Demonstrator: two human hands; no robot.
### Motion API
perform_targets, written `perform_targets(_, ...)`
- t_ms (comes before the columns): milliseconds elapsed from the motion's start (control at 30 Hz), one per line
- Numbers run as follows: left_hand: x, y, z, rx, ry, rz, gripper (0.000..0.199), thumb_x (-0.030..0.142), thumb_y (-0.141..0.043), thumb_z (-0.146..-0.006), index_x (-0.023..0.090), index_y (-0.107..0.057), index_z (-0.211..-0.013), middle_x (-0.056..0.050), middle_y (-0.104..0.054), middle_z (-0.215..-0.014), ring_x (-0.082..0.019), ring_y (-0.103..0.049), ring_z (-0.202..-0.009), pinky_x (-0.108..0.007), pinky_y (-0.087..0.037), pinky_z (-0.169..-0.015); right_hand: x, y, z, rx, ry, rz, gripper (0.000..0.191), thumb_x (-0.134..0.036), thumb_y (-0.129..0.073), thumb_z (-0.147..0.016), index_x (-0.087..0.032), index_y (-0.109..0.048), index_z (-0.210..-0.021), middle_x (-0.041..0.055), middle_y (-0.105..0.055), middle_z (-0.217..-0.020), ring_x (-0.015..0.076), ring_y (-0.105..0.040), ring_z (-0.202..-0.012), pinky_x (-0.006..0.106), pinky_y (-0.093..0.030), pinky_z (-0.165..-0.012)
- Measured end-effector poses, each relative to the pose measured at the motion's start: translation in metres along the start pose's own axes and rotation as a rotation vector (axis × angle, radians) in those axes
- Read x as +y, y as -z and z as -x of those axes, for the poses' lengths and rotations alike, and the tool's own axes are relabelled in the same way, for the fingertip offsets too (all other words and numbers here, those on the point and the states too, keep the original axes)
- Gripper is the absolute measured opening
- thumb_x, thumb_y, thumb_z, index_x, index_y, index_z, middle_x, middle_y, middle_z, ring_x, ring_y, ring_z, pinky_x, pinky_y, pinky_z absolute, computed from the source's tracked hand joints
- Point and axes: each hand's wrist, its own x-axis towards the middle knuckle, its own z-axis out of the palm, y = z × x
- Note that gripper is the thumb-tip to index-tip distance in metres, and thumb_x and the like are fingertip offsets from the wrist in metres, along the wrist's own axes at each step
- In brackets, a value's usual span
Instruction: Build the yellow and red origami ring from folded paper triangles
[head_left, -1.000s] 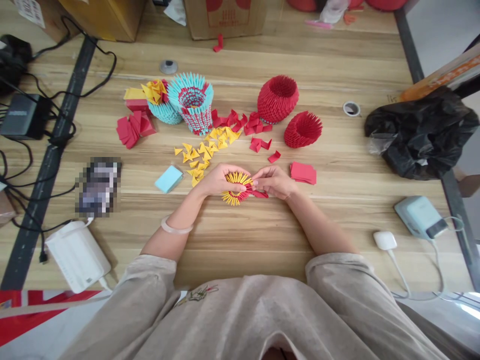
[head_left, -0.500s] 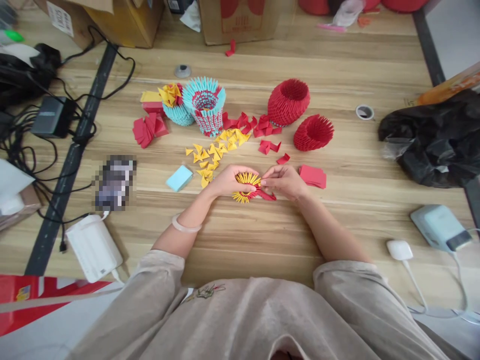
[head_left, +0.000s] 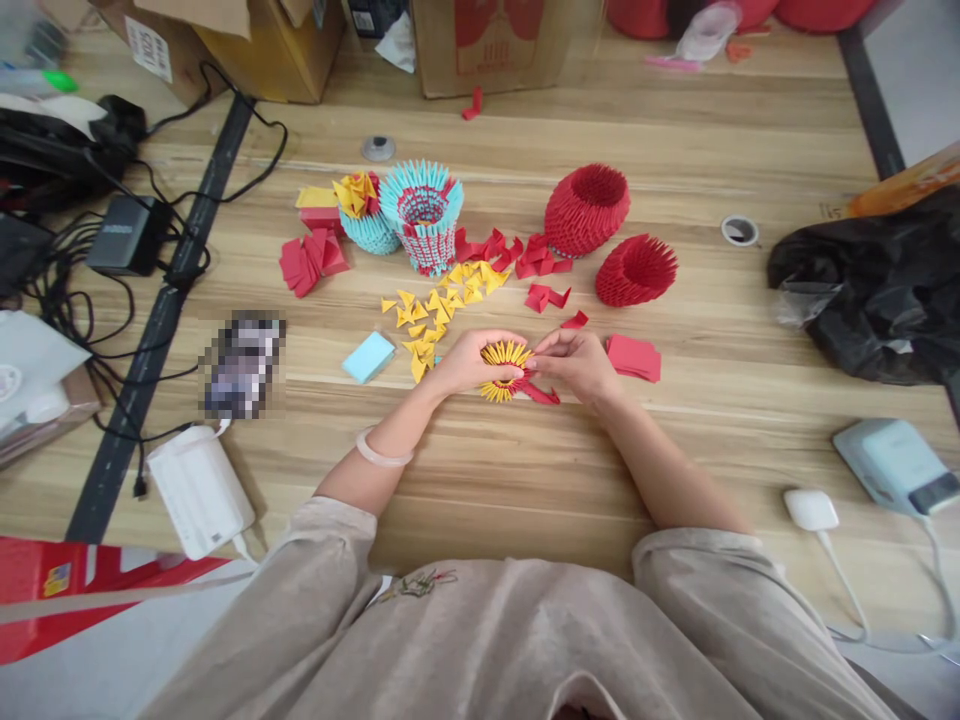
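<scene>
Wood-grain table (head_left: 480,480), yellow paper pieces (head_left: 437,303) scattered mid-table, red paper pieces (head_left: 541,297) beside them, blue paper stack (head_left: 369,357), two red paper vases (head_left: 587,215), cardboard box (head_left: 495,55) at far side.

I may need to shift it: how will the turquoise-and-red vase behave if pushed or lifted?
The turquoise-and-red vase looks built of small folded pieces, so it is probably light for its size. Its rim spreads wider than its foot, so a high push could tip it. The thin turquoise points there may bend if squeezed.
</scene>
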Motion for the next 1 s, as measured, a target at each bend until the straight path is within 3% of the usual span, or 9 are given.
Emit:
perform_targets(133, 0.0011, 0.0007, 0.0004, -0.09, -0.053, 0.082, 0.049, 0.019, -0.068, -0.066, 0.012, -0.059, -0.113, -0.008, -0.067, -0.101, -0.018, -0.063, -0.087, -0.029, -0.049, -0.08, -0.0008, 0.0019, -0.0016, 0.004, 0.016, -0.018, 0.039, -0.035, -0.088, -0.041, -0.016, -0.066, -0.066, 0.0025, -0.069, -0.059, 0.0123, -0.062, -0.049, 0.024, -0.051, -0.051)
perform_targets(267, 0.0024, -0.0008, 0.0011, -0.034, -0.065, -0.014, 0.044, 0.008, -0.059, -0.06, 0.013, -0.062, -0.104, -0.003, -0.066, -0.091, -0.015, -0.061, -0.08, -0.026, -0.047, -0.073, 0.0008, 0.0001, -0.0014, -0.015, 0.02, 0.009, 0.04, -0.035, -0.088, -0.04, -0.016, -0.066, -0.068, 0.002, -0.069, -0.058, 0.0119, -0.061, -0.05, 0.023, -0.05, -0.051)
perform_targets(667, 0.0029, -0.0018, 0.002, -0.012, -0.066, -0.098, 0.036, 0.011, -0.059, -0.058, 0.013, -0.066, -0.094, 0.001, -0.064, -0.08, -0.013, -0.056, -0.072, -0.024, -0.044, -0.067, 0.0016, -0.0033, 0.0014, -0.026, 0.013, 0.11, 0.042, -0.035, -0.088, -0.039, -0.016, -0.064, -0.067, 0.0018, -0.068, -0.058, 0.0118, -0.06, -0.05, 0.021, -0.044, -0.046)
perform_targets(1000, 0.0068, -0.0039, 0.0032, -0.012, -0.069, -0.095, 0.041, 0.01, -0.059, -0.059, 0.016, -0.063, -0.099, 0.001, -0.063, -0.081, -0.014, -0.056, -0.071, -0.024, -0.043, -0.065, 0.0015, -0.0017, -0.0018, -0.02, 0.027, 0.042, 0.039, -0.037, -0.087, -0.04, -0.017, -0.065, -0.065, 0.0017, -0.068, -0.059, 0.013, -0.061, -0.052, 0.025, -0.05, -0.052)
